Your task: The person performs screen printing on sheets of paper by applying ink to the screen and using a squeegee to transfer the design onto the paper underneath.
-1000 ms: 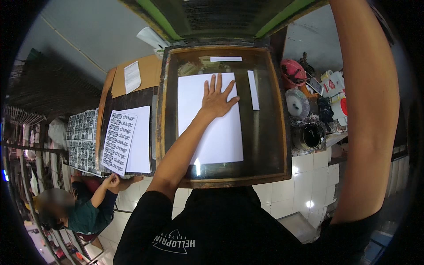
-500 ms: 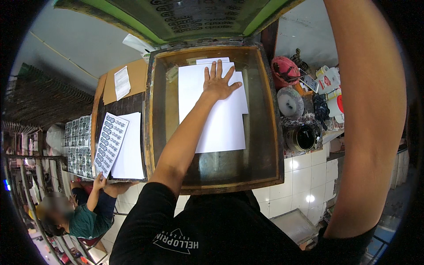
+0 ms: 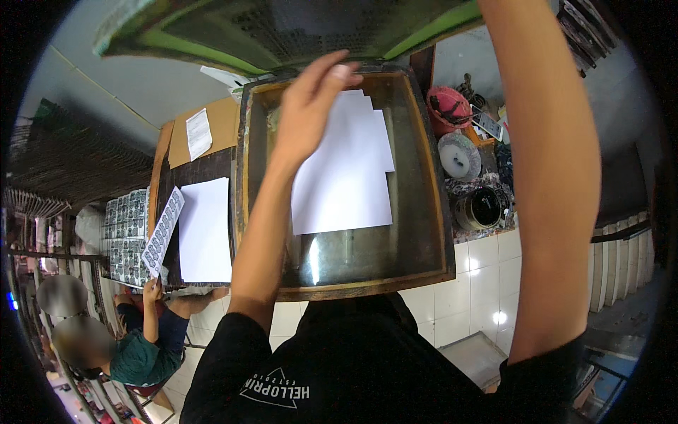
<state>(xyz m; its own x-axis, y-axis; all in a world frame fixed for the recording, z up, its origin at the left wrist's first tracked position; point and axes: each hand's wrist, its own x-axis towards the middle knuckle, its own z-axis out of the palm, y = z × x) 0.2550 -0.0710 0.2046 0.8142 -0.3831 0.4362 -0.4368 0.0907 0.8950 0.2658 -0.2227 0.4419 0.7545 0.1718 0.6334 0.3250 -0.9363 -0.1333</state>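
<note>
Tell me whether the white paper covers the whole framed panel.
No: the framed panel shows below and to the right of the white paper.

On my feed, the sheet of paper (image 3: pixel 342 184) is plain bright white against the murky olive-brown glass bed (image 3: pixel 367 258), whose wooden rim (image 3: pixel 353 288) is a worn yellow-brown. I see bright green bands bordering the dark grey mesh (image 3: pixel 282 32). The printed strip (image 3: pixel 164 230) is white with repeating black lettering, the paper stack (image 3: pixel 205 233) solid white, the cardboard (image 3: pixel 224 124) tan. I also make out a pinkish-red bucket (image 3: pixel 448 106), glossy black contents in a can (image 3: pixel 483 208), pale floor tiles (image 3: pixel 424 305), and a black shirt (image 3: pixel 353 360) bearing a white print.
</note>
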